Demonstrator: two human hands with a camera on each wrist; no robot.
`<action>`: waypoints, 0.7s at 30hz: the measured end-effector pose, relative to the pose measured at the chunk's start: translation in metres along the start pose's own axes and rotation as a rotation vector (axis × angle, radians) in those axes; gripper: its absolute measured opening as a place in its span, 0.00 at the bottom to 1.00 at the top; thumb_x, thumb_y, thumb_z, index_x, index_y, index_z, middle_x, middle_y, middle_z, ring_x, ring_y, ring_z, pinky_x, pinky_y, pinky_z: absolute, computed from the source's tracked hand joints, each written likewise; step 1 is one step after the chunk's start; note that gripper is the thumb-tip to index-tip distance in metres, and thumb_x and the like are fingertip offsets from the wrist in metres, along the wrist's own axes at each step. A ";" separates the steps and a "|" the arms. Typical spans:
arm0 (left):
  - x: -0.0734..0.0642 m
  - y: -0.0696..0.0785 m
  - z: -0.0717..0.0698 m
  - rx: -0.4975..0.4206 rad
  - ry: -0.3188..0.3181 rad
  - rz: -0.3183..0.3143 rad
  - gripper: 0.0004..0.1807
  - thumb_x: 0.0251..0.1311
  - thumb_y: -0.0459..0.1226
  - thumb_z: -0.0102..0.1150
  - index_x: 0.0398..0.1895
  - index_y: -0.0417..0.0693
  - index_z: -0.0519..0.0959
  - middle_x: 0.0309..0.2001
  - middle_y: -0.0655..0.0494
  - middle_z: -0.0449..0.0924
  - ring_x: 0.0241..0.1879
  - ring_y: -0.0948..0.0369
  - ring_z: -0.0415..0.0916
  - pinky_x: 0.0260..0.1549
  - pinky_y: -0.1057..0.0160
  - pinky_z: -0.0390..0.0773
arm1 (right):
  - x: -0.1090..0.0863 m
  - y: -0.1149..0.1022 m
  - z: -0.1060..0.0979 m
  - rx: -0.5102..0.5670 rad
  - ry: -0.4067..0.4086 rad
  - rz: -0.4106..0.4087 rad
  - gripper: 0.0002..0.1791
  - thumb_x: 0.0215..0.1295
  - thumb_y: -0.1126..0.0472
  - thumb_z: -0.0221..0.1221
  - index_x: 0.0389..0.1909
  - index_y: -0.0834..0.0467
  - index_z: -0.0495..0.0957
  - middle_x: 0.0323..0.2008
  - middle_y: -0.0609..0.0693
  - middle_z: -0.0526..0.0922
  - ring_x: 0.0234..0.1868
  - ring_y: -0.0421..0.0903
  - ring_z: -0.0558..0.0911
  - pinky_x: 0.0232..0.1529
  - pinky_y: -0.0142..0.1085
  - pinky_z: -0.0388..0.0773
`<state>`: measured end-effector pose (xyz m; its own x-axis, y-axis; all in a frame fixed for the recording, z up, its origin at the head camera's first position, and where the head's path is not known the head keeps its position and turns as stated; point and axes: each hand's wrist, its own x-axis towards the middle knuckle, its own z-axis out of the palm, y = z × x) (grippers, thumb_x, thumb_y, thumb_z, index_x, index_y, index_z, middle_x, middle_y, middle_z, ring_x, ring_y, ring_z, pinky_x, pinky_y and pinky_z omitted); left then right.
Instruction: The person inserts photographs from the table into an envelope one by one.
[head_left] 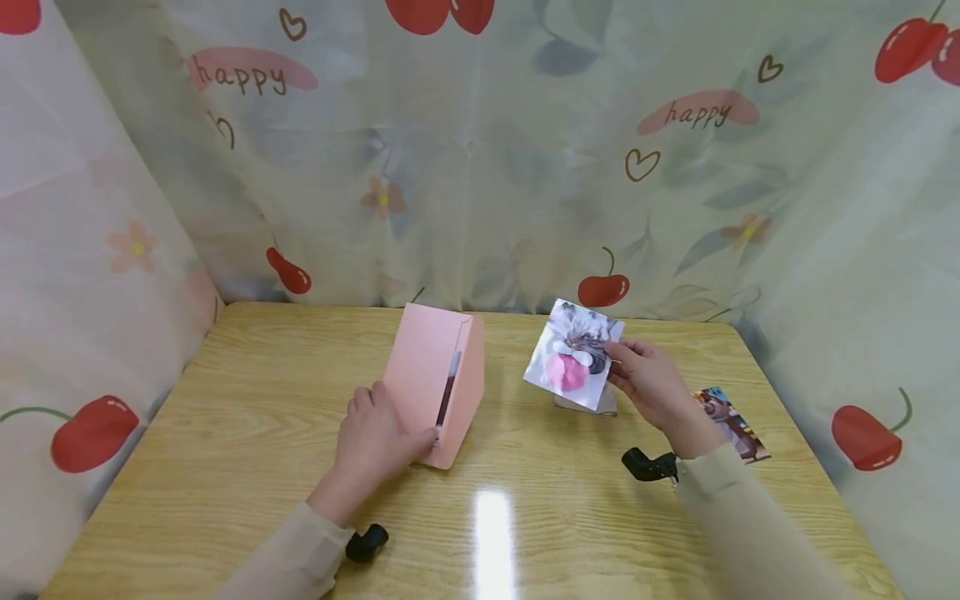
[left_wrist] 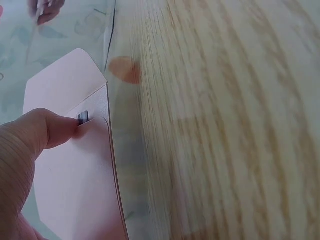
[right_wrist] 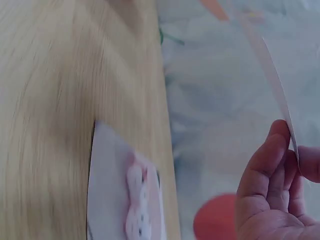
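Observation:
My left hand (head_left: 378, 442) holds a pink envelope (head_left: 423, 358) tilted up above the table, its flap standing open. The left thumb (left_wrist: 62, 131) pinches the envelope's mouth, where a small dark striped edge of something inside shows. To the right, my right hand (head_left: 652, 379) pinches a square picture card (head_left: 570, 354) by its right edge. A grey cat and a pink patch are printed on it. Seen from the right wrist, this card (right_wrist: 275, 82) is nearly edge-on between thumb and fingers. The envelope and the card are apart.
Beneath the held card another card (head_left: 588, 407) lies on the table, mostly hidden in the head view; the right wrist view shows its pale print (right_wrist: 120, 190). A colourful card (head_left: 738, 429) lies by the right forearm. Cherry-patterned curtains (head_left: 465, 167) enclose the wooden table (head_left: 285, 367).

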<state>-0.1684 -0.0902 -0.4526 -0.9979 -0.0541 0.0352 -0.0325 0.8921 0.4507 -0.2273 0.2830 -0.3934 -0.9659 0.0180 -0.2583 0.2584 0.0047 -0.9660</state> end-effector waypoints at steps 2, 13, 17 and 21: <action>0.000 0.000 0.001 0.003 0.006 0.006 0.52 0.38 0.64 0.67 0.52 0.29 0.63 0.42 0.39 0.64 0.39 0.48 0.65 0.34 0.50 0.72 | 0.000 -0.003 0.013 0.041 -0.002 0.006 0.21 0.71 0.54 0.55 0.56 0.63 0.66 0.48 0.53 0.71 0.44 0.44 0.74 0.45 0.31 0.75; 0.000 0.004 0.005 0.031 0.015 0.031 0.54 0.35 0.65 0.68 0.51 0.29 0.64 0.41 0.39 0.64 0.39 0.47 0.65 0.35 0.50 0.72 | -0.001 -0.001 0.072 0.054 0.047 -0.148 0.13 0.69 0.59 0.57 0.46 0.65 0.70 0.38 0.54 0.76 0.34 0.44 0.79 0.40 0.33 0.78; 0.000 0.005 0.006 0.037 0.030 0.039 0.53 0.35 0.66 0.68 0.50 0.30 0.64 0.41 0.38 0.65 0.39 0.47 0.66 0.36 0.50 0.72 | -0.005 -0.001 0.090 -0.018 0.091 -0.234 0.13 0.66 0.61 0.60 0.44 0.66 0.71 0.34 0.55 0.76 0.32 0.45 0.81 0.40 0.36 0.80; 0.000 0.005 0.007 0.043 0.028 0.034 0.54 0.35 0.66 0.68 0.51 0.30 0.64 0.42 0.38 0.65 0.40 0.47 0.66 0.37 0.50 0.72 | -0.004 0.001 0.100 -0.087 0.136 -0.295 0.13 0.64 0.61 0.62 0.40 0.66 0.72 0.33 0.55 0.75 0.30 0.45 0.82 0.41 0.38 0.80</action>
<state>-0.1694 -0.0825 -0.4561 -0.9966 -0.0351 0.0748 -0.0014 0.9122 0.4098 -0.2243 0.1825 -0.3945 -0.9898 0.1360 0.0421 -0.0265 0.1143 -0.9931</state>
